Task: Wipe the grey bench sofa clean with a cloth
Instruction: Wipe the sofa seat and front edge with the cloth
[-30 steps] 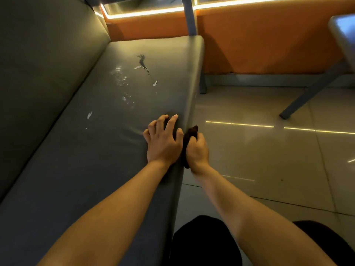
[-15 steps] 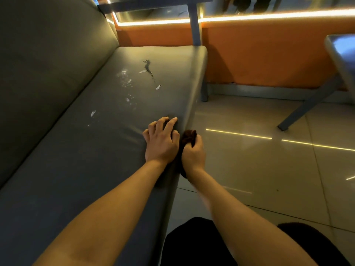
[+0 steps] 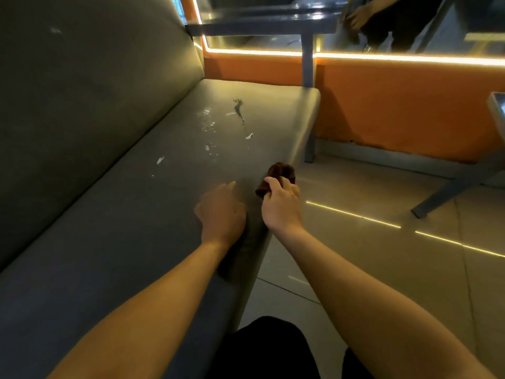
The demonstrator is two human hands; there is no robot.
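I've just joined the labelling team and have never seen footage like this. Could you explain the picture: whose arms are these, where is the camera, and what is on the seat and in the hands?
There is no machine here. These are a person's two bare arms, filmed by one wide-angle camera worn on their head, looking forward and down. That is why the arms enter from the bottom edge. The left hand is over the grey bench sofa near its front edge and holds nothing. The right hand grips a bunched dark brown cloth at that edge. Farther along the seat are white flecks and a dark smear, not yet wiped. Right of the sofa are a tiled floor and an orange wall.
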